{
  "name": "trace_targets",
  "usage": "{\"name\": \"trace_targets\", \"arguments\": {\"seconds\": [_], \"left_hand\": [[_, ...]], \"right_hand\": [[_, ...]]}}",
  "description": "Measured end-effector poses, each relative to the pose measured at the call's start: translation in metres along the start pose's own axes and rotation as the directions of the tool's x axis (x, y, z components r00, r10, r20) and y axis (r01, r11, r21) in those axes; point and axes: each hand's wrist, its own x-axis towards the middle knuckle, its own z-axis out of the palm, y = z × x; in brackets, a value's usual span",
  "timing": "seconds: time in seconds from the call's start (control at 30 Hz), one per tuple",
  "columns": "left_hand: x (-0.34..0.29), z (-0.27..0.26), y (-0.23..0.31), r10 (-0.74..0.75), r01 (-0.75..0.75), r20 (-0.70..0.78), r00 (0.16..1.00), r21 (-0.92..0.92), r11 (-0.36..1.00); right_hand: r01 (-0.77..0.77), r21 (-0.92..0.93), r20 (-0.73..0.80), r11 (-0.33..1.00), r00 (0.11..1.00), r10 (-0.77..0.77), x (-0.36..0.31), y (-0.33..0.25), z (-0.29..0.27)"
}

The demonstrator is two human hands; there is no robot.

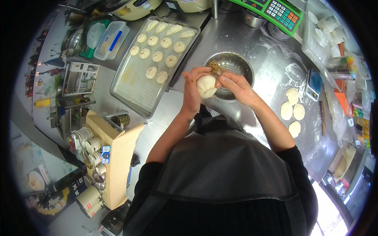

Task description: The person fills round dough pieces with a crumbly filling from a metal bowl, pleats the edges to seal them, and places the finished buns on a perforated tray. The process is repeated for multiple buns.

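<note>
A pale, pleated dough bun (206, 87) rests in my left hand (192, 91), whose fingers curl around its left side and top. My right hand (238, 89) pinches at the bun's right edge, thumb and fingers pressed together. Just beyond and below them stands a round steel bowl (243, 66) with brown minced filling (215, 67) gathered on its left side. Part of the bowl is hidden by my hands. On the floured steel counter to the right lie several flat dough rounds (292, 96).
A metal tray (136, 88) at the left holds several rows of shaped buns. A green scale (275, 17) stands at the back, and a small scale (313, 87) sits right of the dough. Near it lies a thin dark stick (323, 118). A lidded plastic box (111, 41) is beyond the tray.
</note>
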Motion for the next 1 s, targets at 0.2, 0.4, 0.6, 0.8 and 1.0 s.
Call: {"name": "trace_targets", "arguments": {"seconds": [0.2, 0.4, 0.6, 0.8, 1.0], "left_hand": [[0.003, -0.013, -0.003, -0.02, 0.02, -0.065, 0.998, -0.002, 1.0], [0.002, -0.045, -0.005, -0.056, 0.044, -0.191, 0.98, -0.065, 0.997], [-0.005, -0.068, -0.011, -0.092, 0.065, -0.204, 0.975, -0.135, 0.989], [-0.007, -0.078, -0.024, -0.184, 0.139, -0.204, 0.962, -0.218, 0.966], [-0.005, -0.083, -0.031, -0.202, 0.158, -0.164, 0.966, -0.243, 0.957]], "right_hand": [[-0.063, 0.325, -0.099, 0.944, 0.99, 0.1, -0.006, 0.015, -0.016], [-0.118, -0.243, -0.179, 0.963, 0.981, 0.075, 0.009, 0.09, -0.043], [-0.214, -0.781, -0.321, 0.587, 0.943, -0.084, 0.008, 0.149, -0.035], [-0.348, -0.484, -0.174, 0.803, 0.938, 0.301, 0.022, 0.148, -0.007], [-0.464, -0.349, -0.256, 0.814, 0.883, 0.394, 0.033, 0.161, 0.022]]}}
